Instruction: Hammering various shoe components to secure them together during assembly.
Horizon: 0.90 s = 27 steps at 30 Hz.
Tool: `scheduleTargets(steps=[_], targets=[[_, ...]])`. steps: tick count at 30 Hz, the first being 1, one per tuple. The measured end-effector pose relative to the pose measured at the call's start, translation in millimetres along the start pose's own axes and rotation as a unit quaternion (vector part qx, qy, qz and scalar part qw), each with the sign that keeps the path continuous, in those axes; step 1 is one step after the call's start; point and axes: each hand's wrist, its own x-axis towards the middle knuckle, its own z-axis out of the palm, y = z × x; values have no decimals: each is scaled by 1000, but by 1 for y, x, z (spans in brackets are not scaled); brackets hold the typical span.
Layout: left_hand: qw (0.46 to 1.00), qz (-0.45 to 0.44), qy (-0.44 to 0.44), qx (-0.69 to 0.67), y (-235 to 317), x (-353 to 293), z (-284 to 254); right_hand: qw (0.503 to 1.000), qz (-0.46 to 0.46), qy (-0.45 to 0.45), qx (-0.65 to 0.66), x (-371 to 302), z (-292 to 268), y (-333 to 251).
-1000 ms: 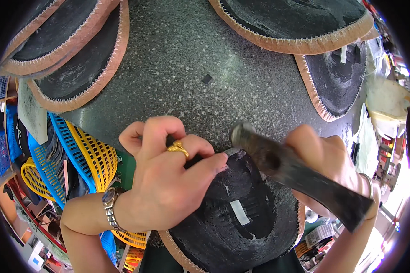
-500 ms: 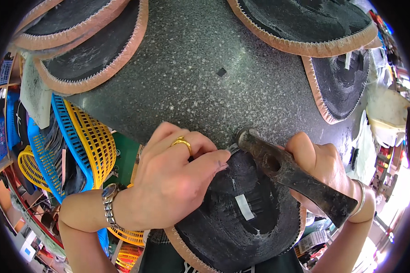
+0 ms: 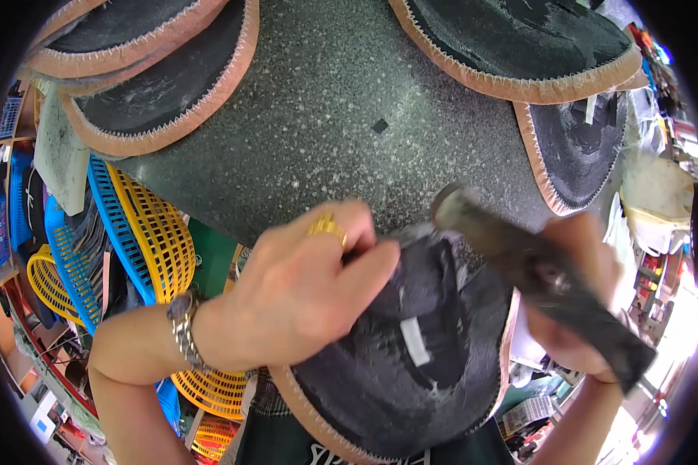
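A black piece that looks like a shoe upper [image 3: 380, 399], with tan edging and pale zigzag stitching, lies at the near edge of the dark speckled worktop. A short white strip [image 3: 415, 342] is fixed to its middle. My left hand [image 3: 298, 291] is closed, thumb and forefinger pinching the far end of the upper. Gripped in my right hand [image 3: 578, 287] is a dark metal hammer [image 3: 551, 271], its round face raised just right of that far end. Motion smears the hammer and my right hand; the handle is mostly hidden.
More tan-edged black uppers lie on the worktop [image 3: 326, 147], some at far left [image 3: 163, 101], others at far right [image 3: 520, 46]. Blue and yellow plastic baskets [image 3: 159, 240] stand below its left side. A pale container [image 3: 659, 194] is at the right.
The hammer has lifted off the far end of the upper and swung right with my right hand. My left hand has shifted slightly, still pinching there.
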Motion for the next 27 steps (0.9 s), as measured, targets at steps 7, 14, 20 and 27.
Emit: scheduleTargets(steps=[7, 14, 20, 27], targets=[[980, -59, -53, -180, -13, 28, -1, 984, 105, -99, 103, -6, -5, 6], [996, 55, -76, -13, -6, 21, -12, 994, -57, -60, -77, 12, -1, -5], [994, 46, -91, -35, -15, 16, -22, 993, -31, -82, -79, 13, 3, -8], [986, 102, -9, 135, -15, 14, -25, 1000, -12, -24, -10, 21, 1, -16]])
